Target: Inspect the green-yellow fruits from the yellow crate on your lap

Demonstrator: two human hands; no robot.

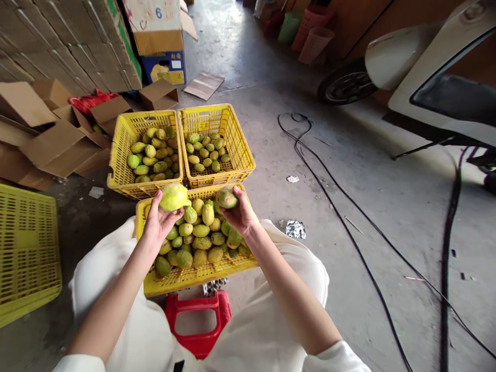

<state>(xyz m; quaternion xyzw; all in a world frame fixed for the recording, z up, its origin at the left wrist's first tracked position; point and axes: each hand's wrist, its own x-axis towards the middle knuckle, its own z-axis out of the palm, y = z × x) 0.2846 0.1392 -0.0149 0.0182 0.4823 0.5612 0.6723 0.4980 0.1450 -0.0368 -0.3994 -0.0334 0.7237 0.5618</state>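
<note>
A grey concrete floor (349, 170) carries everything. Two yellow plastic crates (120, 175) (240, 155) stand side by side on it, touching, each partly filled with green-yellow fruit. Left of them lie flattened and folded cardboard boxes (58, 144), with a red bag (91, 101) among them. Black cables (349, 217) snake across the right half. A crumpled foil scrap (295, 229) and a white paper scrap (293, 179) lie between cables and crates. A loose cardboard sheet (204, 85) lies farther back, and a scooter wheel (344, 88) rests on the floor at right
</note>
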